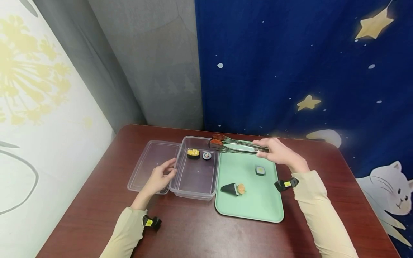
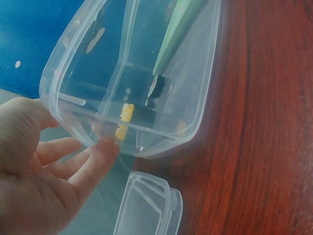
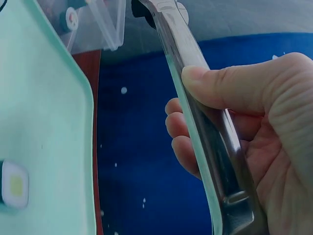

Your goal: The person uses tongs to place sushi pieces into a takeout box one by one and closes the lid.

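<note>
My right hand (image 1: 279,153) grips metal tongs (image 1: 240,147), with the thumb on one arm and fingers round the other. Between the tongs' tips is a roe-topped sushi piece (image 1: 216,142), over the far right corner of the clear plastic container (image 1: 193,195). Inside the container sit a yellow-topped sushi piece (image 1: 193,153) and a small round sushi roll (image 1: 207,156). My left hand (image 1: 160,177) rests its loosely extended fingers against the container's left wall; in the left wrist view, the fingertips (image 2: 105,149) lie at its outside.
Right of the container, a green tray (image 1: 248,211) bears a hand roll (image 1: 230,189) and a squarish sushi roll (image 1: 260,171). A clear lid (image 1: 145,168) lies at the container's left on the brown table (image 1: 193,233). Curtains (image 1: 258,71) hang behind the table's far edge.
</note>
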The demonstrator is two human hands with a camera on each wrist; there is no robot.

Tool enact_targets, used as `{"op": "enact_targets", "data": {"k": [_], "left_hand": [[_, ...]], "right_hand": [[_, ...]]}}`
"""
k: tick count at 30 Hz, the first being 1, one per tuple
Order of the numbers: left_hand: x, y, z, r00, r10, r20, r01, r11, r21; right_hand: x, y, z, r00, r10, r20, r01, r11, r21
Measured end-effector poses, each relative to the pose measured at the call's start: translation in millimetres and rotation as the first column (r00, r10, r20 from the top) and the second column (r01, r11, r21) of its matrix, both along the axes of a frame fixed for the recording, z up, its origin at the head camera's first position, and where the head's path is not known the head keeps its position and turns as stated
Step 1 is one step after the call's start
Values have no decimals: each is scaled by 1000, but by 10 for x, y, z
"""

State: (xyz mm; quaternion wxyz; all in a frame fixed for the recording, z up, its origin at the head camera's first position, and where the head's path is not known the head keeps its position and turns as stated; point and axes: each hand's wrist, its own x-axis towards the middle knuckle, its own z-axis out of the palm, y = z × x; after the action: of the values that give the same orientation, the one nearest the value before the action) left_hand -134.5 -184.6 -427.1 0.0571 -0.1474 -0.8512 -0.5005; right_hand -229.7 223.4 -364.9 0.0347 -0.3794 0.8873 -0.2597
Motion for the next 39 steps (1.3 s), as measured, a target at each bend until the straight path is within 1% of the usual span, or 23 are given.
{"op": "enact_targets", "data": {"k": [4, 6, 7, 10, 11, 12, 14, 16, 19, 22, 26, 29, 31, 33, 35, 39], "left_hand": [[-13, -10, -34, 1000, -1, 3, 1, 1000, 7], [-59, -41, -140, 1000, 3, 1, -3, 1000, 7], [-83, -59, -197, 1000, 1, -12, -1, 1000, 10], [-160, -119, -370, 998, -14, -64, 17, 999, 33], [-178, -136, -419, 995, -16, -96, 20, 999, 42], [-182, -143, -428, 993, -23, -116, 29, 998, 51], [-184, -146, -428, 991, -26, -129, 33, 998, 56], [-182, -144, -420, 993, -22, -117, 28, 998, 49], [-182, -130, -399, 998, -10, -57, 11, 1000, 26], [-180, -122, -382, 1000, -4, -20, 4, 1000, 24], [-181, -122, -372, 1000, -1, -19, 1, 1000, 12], [-184, -126, -374, 1000, -3, -22, 3, 1000, 4], [-182, -122, -372, 1000, -4, -13, 4, 1000, 11], [-175, -114, -363, 1000, -5, -11, 5, 1000, 14], [-152, -93, -314, 1000, -7, -8, 7, 1000, 23], [-81, -38, -144, 1000, -17, -3, 17, 999, 31]], "right_hand": [[-16, -120, 1, 1000, 24, 16, -24, 1000, 9], [-22, -185, -1, 999, 40, 22, -40, 999, 14], [-26, -219, -3, 999, 48, 21, -49, 999, 15], [-35, -325, -7, 997, 72, 38, -73, 997, 17], [-42, -357, -15, 996, 78, 42, -79, 997, 18], [-46, -392, -20, 996, 83, 45, -84, 996, 19], [-62, -460, -37, 994, 92, 60, -93, 996, 15], [-81, -526, -57, 993, 102, 65, -104, 994, 17], [-117, -619, -89, 989, 122, 79, -124, 992, 23], [-152, -699, -109, 985, 144, 90, -147, 989, 28], [-198, -804, -131, 980, 175, 93, -179, 983, 42], [-227, -881, -150, 978, 194, 79, -200, 977, 75], [-240, -926, -161, 976, 203, 73, -210, 972, 101], [-247, -966, -170, 975, 204, 84, -213, 969, 122], [-250, -1001, -177, 975, 198, 98, -211, 967, 141], [-256, -1059, -183, 977, 181, 114, -200, 963, 181]]}}
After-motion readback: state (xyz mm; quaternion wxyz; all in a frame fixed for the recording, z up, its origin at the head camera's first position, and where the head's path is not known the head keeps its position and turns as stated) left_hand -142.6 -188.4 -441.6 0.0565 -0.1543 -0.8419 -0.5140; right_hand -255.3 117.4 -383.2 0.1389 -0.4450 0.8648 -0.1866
